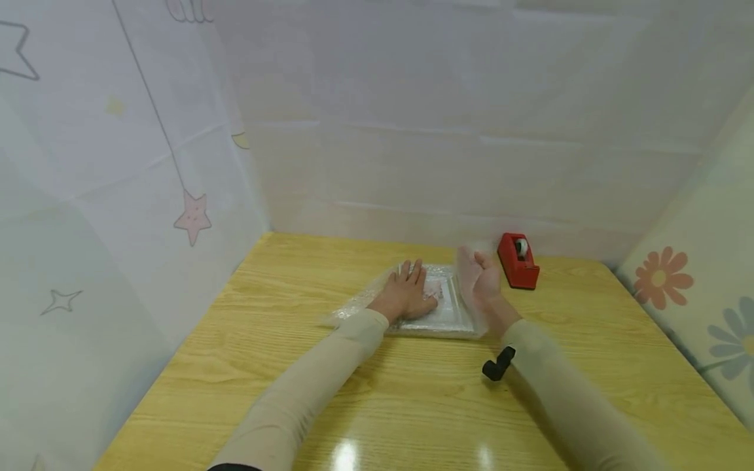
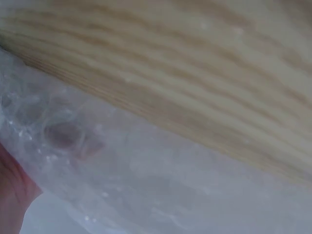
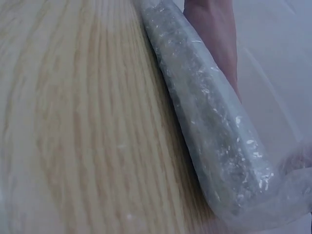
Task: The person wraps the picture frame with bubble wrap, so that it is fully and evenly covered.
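A white picture frame [image 1: 453, 306] lies on bubble wrap [image 1: 360, 305] on the wooden table. My left hand [image 1: 406, 294] rests on it with fingers spread, pressing it from above. At the frame's right side my right hand [image 1: 486, 281] grips a raised flap of the bubble wrap, blurred in the head view. The left wrist view has the wrap [image 2: 156, 170] spread along the wood, with a bit of hand [image 2: 14, 190] at the edge. In the right wrist view the frame's near side shows thick and covered in bubble wrap [image 3: 209, 122].
A red tape dispenser [image 1: 518, 265] with a roll in it stands behind and right of my right hand. The wooden table [image 1: 283, 281] backs onto a pale cloth [image 1: 412, 170], with patterned cloths at both sides. A black wrist mount [image 1: 499, 364] sticks out from my right sleeve.
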Action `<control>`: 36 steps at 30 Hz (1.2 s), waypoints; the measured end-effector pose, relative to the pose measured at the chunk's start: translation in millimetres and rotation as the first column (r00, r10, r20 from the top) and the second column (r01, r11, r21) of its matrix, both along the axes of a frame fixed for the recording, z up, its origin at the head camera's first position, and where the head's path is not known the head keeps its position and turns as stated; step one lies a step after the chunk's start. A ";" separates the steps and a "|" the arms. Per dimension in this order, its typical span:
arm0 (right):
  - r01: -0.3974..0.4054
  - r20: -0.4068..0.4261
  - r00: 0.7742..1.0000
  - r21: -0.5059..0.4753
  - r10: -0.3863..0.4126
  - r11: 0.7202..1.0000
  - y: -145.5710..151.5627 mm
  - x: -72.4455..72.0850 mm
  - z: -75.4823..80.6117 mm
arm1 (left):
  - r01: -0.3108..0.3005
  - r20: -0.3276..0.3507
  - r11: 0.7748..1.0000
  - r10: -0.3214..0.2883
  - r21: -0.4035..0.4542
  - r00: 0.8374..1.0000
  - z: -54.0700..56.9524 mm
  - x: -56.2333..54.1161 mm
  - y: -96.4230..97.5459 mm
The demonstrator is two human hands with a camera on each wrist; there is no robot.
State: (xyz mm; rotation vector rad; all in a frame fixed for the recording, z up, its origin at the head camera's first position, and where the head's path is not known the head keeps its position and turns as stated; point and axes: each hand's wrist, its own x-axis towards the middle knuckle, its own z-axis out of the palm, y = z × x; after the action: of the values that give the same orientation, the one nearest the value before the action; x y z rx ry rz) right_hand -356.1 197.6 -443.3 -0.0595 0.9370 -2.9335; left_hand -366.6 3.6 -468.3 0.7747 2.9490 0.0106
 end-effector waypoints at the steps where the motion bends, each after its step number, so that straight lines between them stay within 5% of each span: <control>1: 0.016 -0.005 1.000 0.064 -0.016 0.998 -3.2 -0.4 -1.5 | 0.002 -0.002 1.000 -0.002 0.003 1.000 -0.4 0.3 -0.4; 5: 0.089 -0.039 0.996 0.324 -0.081 0.942 -13.9 0.2 -11.3 | -0.005 -0.002 1.000 0.005 0.005 1.000 -7.2 -2.6 0.5; 10: 0.128 -0.107 0.991 0.500 -0.086 0.856 -25.7 1.7 -24.3 | 0.005 0.007 1.000 -0.005 0.021 1.000 -13.7 -4.7 -0.1; 13: 0.118 -0.094 0.993 0.643 -0.075 0.756 -33.6 1.4 -26.9 | 0.013 0.022 0.999 -0.014 0.034 1.000 -13.2 -4.5 -0.6; 17: 0.038 -0.024 0.999 0.815 -0.033 0.578 -44.6 -3.2 -27.0 | 0.005 0.047 0.999 -0.007 0.051 0.999 -20.7 -14.2 -1.0; 21: -0.008 0.010 1.000 0.894 -0.002 0.449 -54.5 -8.8 -24.7 | 0.005 0.046 0.998 -0.008 0.070 0.999 -23.7 -22.1 -3.5; 25: 0.019 -0.019 1.000 0.937 -0.004 0.349 -58.2 -12.6 -22.6 | 0.028 0.000 0.996 -0.028 0.082 1.000 -9.6 -12.8 -7.2; 31: 0.047 -0.057 0.998 0.971 0.033 0.234 -56.5 -10.5 -28.0 | 0.034 -0.026 0.981 -0.030 0.189 0.999 -13.9 -12.7 -8.7; 36: 0.078 -0.084 0.996 0.987 0.043 0.141 -54.9 -11.5 -27.6 | -0.034 -0.038 0.938 0.051 0.346 0.998 -20.3 -16.0 -3.5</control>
State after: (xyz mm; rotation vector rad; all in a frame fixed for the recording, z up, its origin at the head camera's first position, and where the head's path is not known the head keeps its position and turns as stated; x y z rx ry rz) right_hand -367.7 142.6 -470.9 -0.1078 2.6668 -1.6156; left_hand -382.6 0.1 -488.6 0.7551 3.0471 0.5343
